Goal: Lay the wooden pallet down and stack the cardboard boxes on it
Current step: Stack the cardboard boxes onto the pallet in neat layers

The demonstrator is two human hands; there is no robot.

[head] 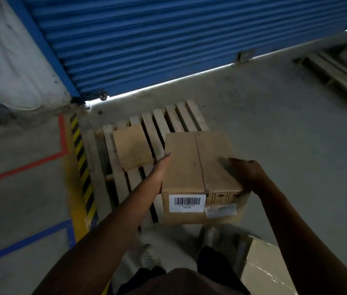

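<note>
The pallet [116,173] already lies flat on the floor with a small box [133,147] on it, so stacking is under way. A second box [191,165] is held over its near right part, with the right grip [247,172] curled over the top edge and the left grip [161,169] against the side, its fingers hidden, so I cannot tell whether they curl. The next move is probably to lower it squarely onto the boards beside the small box.

Left hand [161,169] was partly hidden behind the held box [198,165], small print on barcode label [187,202] unreadable, second label [221,210] blurred, far pallet [338,75] cut off at right edge.
</note>
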